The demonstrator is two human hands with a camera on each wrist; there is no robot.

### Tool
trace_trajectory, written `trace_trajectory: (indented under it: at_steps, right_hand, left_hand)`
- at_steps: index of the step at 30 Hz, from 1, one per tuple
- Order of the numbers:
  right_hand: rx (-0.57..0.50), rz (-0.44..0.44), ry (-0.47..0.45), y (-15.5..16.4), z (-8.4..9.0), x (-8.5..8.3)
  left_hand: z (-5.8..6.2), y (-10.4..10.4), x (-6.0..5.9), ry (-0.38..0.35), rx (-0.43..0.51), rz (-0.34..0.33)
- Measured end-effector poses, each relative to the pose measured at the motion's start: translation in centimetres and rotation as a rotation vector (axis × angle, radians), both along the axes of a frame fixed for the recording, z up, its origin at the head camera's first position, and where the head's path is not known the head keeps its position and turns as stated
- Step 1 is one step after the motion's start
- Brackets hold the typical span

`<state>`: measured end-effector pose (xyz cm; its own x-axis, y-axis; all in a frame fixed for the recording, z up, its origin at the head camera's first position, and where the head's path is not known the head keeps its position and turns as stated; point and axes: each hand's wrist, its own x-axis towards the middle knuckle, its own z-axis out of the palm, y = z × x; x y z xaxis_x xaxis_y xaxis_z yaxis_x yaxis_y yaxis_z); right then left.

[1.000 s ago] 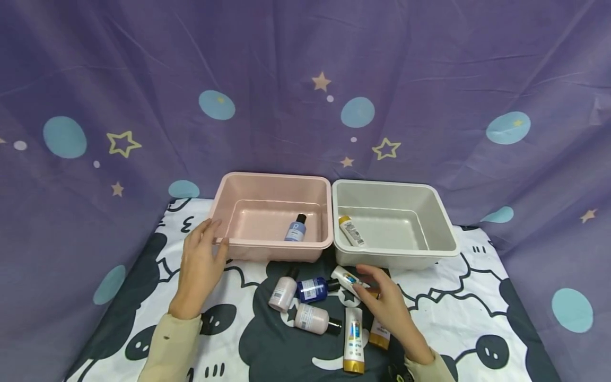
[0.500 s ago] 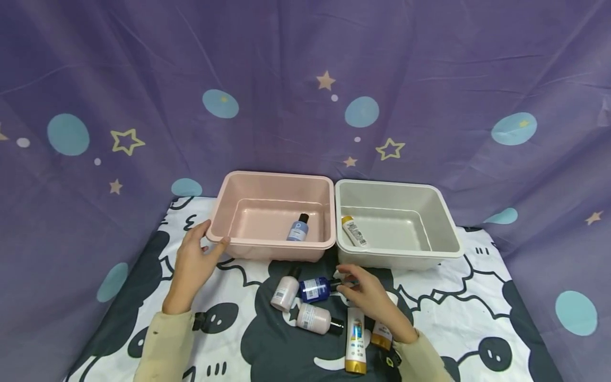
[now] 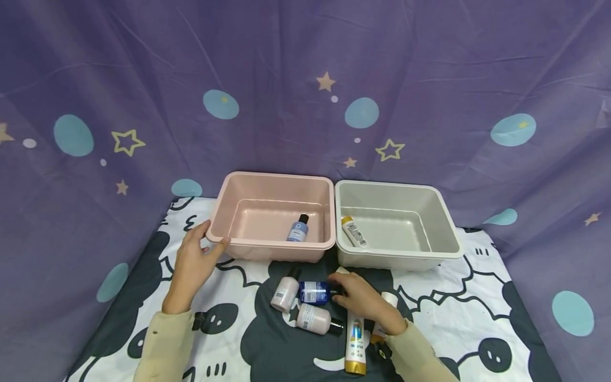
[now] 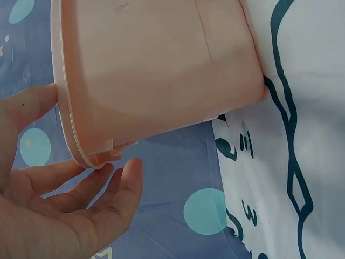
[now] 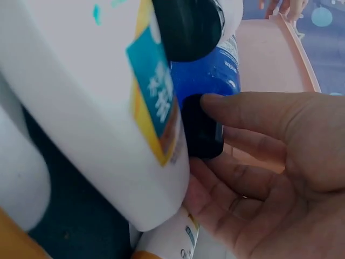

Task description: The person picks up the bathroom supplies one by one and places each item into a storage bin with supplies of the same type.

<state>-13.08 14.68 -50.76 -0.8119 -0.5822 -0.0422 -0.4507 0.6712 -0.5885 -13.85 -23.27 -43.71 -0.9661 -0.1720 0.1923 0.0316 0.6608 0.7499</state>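
My left hand is at the front left corner of the pink bin. In the left wrist view, the thumb lies on the bin's rim and the fingers sit around its corner, holding it. A light blue bottle lies inside that bin. On the cloth, my right hand pinches the black cap of a dark blue bottle. The right wrist view has the thumb on one side of the cap, fingers on the other. The bottle lies on its side.
Two pale pink bottles lie left of my right hand. A white tube with a gold cap lies in front; other tubes are partly hidden by the hand and wrist. The grey bin at right holds a small tube.
My right hand has moved left and down, from above a white tube to the dark blue bottle's cap. The left hand stays at the pink bin's corner, slightly shifted.
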Motion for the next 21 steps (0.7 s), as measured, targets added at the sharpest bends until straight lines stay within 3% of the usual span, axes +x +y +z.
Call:
trace_trajectory:
  at_steps: [3,7,17,21]
  right_hand:
    - [-0.023,0.009,0.0,0.1,0.0,0.2]
    - [-0.125,-0.033,-0.066,0.4,-0.2,0.5]
    - [-0.407,-0.268,-0.195,0.4,0.0,1.1]
    - [-0.541,-0.368,-0.295,0.4,0.2,1.3]
  left_hand:
    - [0.0,0.0,0.0,-0.002,0.007,0.0]
    - [0.0,0.0,0.0,-0.011,0.013,0.005]
    - [-0.2,-0.2,-0.1,-0.016,0.02,0.005]
    - [-0.1,-0.2,-0.1,-0.019,0.027,0.005]
